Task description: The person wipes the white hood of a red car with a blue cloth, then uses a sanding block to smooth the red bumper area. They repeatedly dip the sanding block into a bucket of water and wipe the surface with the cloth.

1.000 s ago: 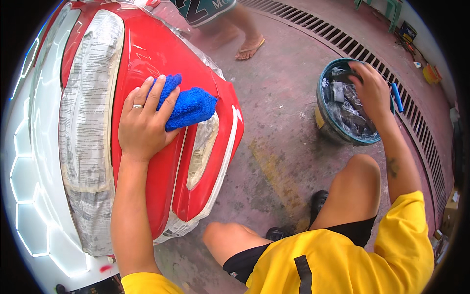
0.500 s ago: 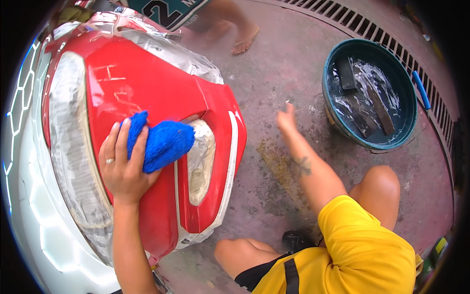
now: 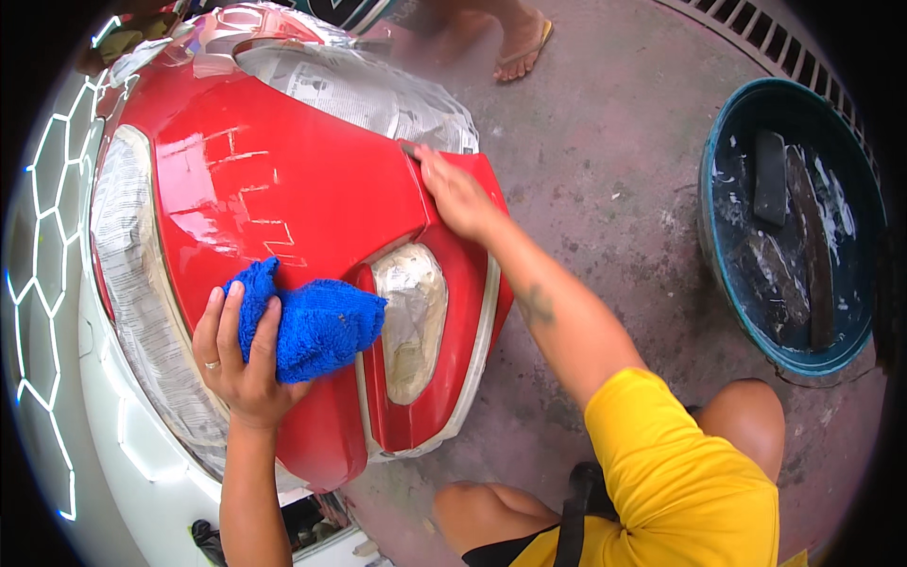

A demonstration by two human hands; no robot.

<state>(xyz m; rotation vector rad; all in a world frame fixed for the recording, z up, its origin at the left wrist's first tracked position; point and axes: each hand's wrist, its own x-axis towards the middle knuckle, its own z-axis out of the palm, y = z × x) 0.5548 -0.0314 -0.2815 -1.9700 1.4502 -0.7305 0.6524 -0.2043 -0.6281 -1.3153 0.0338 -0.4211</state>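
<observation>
L hand point(image 3: 241, 376) part-curled, blue cloth point(image 3: 326, 331) betw. fingers & thumb, cloth against red bumper point(image 3: 331, 208); R hand point(image 3: 459, 197) fairly flat on bumper's edge, dark bit point(image 3: 408, 149) poking out by its fingertips, can't tell if gripped; teal bucket point(image 3: 710, 217) well off to R hand's right.

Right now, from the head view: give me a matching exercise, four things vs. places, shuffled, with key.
Things
1. Fluffy blue cloth
2. Flat dark rectangular block
3. Bare right hand
4. Flat sandal with yellow straps

Places
A. On another person's foot
B. Inside the round teal bucket
C. Touching the bare left hand
D. Over the glossy red panel, a dark edge showing at its fingertips

Pairs: 1-C, 2-B, 3-D, 4-A
</observation>
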